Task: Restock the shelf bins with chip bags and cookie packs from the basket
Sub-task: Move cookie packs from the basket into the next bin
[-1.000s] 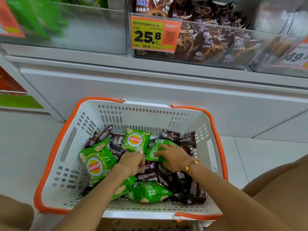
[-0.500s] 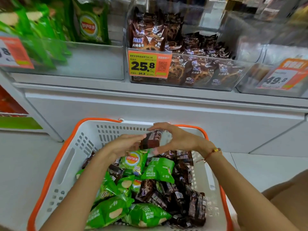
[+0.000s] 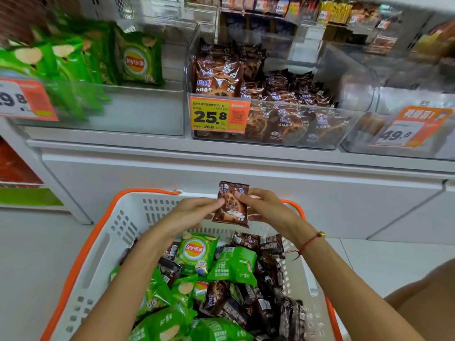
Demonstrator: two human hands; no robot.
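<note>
A brown cookie pack (image 3: 231,205) is held upright above the far rim of the white basket (image 3: 103,244). My left hand (image 3: 192,214) pinches its left edge and my right hand (image 3: 264,209) grips its right edge. Below my arms the basket holds several green chip bags (image 3: 195,252) and several brown cookie packs (image 3: 268,269). On the shelf straight ahead, a clear bin (image 3: 275,134) holds cookie packs behind a 25.8 price tag. To its left, a second clear bin (image 3: 138,112) holds green chip bags.
A white cabinet front (image 3: 221,173) stands between the basket and the shelf. A further clear bin (image 3: 398,129) with a 49.8 tag sits at the right. Higher shelves carry more snacks. A knee (image 3: 428,303) shows at lower right.
Both hands came up out of the basket with one cookie pack, which now stands upright facing me. The view has tilted up, showing more of the shelf.
</note>
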